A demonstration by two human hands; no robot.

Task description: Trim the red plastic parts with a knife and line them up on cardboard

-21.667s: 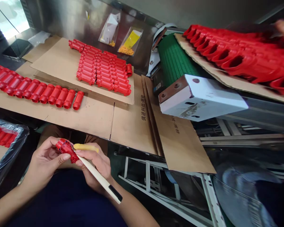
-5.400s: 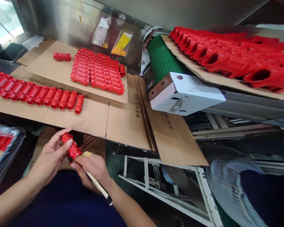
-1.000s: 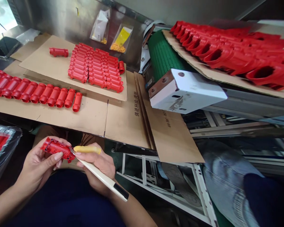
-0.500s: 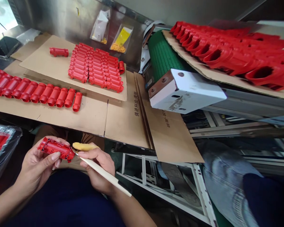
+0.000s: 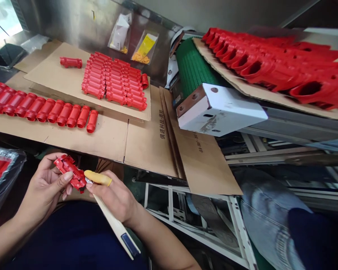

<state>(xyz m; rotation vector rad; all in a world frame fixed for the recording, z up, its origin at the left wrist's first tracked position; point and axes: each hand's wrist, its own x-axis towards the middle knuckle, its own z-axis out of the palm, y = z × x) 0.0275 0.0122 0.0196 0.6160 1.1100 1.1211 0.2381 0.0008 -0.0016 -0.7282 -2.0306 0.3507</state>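
My left hand is closed around a red plastic cylindrical housing, tilted with its slotted side up and its lower end toward my right hand. In my right hand is a trimming knife with a long, flat, pale handle and a dark label near its butt. Its short metal tip is at the lower end of the housing; whether it touches cannot be made out. A yellow finger cot covers my right index finger, which reaches the edge of the housing.
Red housings stand in a row on cardboard to the left; stacked ones lie behind. Bags with yellow pieces lie at the back. A green conveyor carries larger red parts. A person's jeans-clad leg is at right.
The housing has turned in my left hand and now slants more steeply. The knife's handle has swung down and toward me, and my right index finger has moved closer to the housing.
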